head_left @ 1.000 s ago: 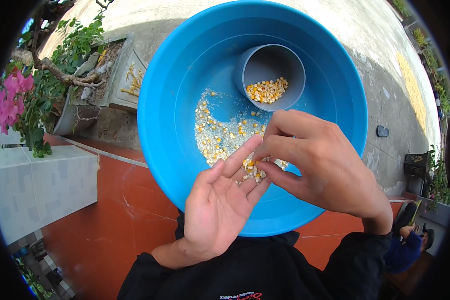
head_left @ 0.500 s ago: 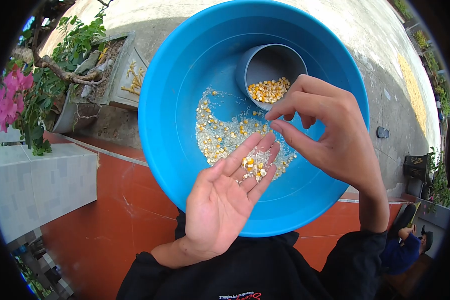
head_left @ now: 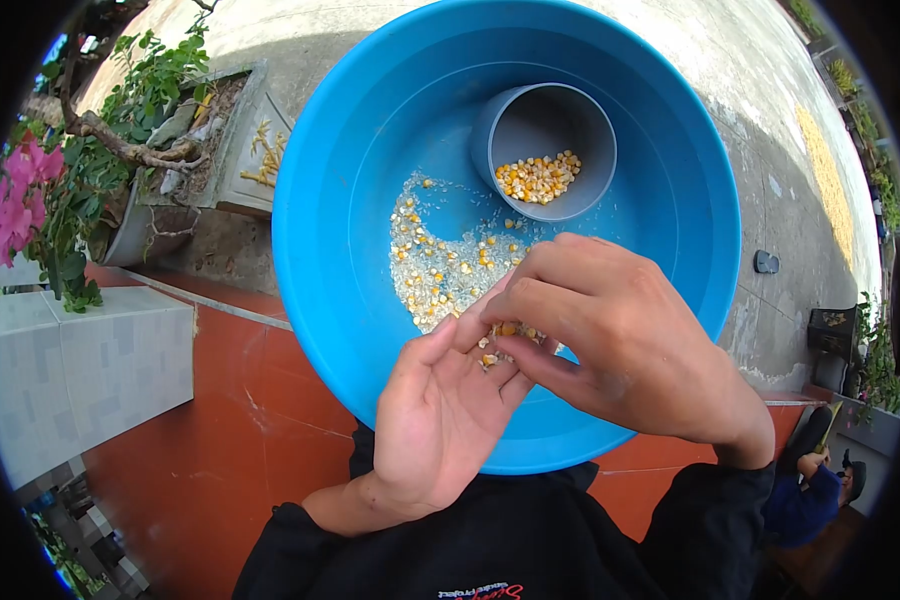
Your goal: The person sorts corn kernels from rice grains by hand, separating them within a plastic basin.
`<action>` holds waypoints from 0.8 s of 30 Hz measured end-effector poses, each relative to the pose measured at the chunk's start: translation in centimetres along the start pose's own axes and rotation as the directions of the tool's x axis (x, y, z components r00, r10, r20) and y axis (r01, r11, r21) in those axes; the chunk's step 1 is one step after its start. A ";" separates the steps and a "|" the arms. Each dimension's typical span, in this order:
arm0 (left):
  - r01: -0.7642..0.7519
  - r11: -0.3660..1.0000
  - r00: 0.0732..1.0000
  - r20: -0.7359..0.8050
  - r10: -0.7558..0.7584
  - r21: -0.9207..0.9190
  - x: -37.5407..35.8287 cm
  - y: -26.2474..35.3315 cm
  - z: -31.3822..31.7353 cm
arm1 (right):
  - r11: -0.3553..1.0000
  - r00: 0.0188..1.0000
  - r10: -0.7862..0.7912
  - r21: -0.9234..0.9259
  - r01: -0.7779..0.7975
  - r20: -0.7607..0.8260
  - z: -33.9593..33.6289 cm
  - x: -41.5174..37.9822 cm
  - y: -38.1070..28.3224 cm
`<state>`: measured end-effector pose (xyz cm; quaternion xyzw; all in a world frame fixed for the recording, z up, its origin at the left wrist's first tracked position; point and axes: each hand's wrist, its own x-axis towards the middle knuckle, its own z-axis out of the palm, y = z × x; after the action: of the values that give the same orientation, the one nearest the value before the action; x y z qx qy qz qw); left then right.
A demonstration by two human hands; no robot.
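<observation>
My left hand (head_left: 425, 425) lies palm up over the near side of a blue basin (head_left: 305, 260), its slightly cupped fingers holding corn kernels (head_left: 490, 358) mixed with white rice grains. Over those fingers my right hand (head_left: 610, 325) is bent down, thumb and index finger pinched around kernels there; its other fingertips are hidden. On the basin floor a layer of rice (head_left: 430, 275) is spread with yellow and white kernels scattered through it. A grey bowl (head_left: 595, 125) sits tilted inside the basin at the far right, with a pile of corn kernels (head_left: 538, 178) in it.
Red floor tiles (head_left: 240, 430) surround the near side, with grey concrete (head_left: 370, 40) beyond. A planter (head_left: 230, 150) and pink flowers (head_left: 20, 190) stand left, above a tiled block (head_left: 90, 360). Another person (head_left: 810, 500) is at the lower right; a yellow strip (head_left: 825, 185) lies far right.
My right hand has come down and left from near the bowl's rim onto the kernels in my left hand. My left hand has stayed almost in place.
</observation>
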<state>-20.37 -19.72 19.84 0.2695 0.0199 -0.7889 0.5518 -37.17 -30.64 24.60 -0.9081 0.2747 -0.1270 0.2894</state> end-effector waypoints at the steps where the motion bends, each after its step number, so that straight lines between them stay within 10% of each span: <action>1: 0.017 1.000 0.999 0.033 -0.016 -0.014 0.0 0.0 -0.2 | 1.000 1.000 0.004 -0.004 -0.004 -0.005 0.0 0.0 -0.1; 12: 0.073 0.987 0.955 0.295 -0.027 -0.145 0.6 -0.5 -2.4 | 0.995 0.992 -0.073 -0.077 0.065 -0.104 0.7 0.1 -0.5; 24: -0.019 0.994 0.989 0.144 0.034 -0.105 0.5 0.2 0.0 | 0.976 0.913 0.143 -0.100 -0.195 -0.381 -3.3 2.6 6.8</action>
<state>-20.31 -20.23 19.73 0.1826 0.0167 -0.7971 0.5754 -39.21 -38.25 23.42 -0.8579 0.4100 -0.2523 0.1797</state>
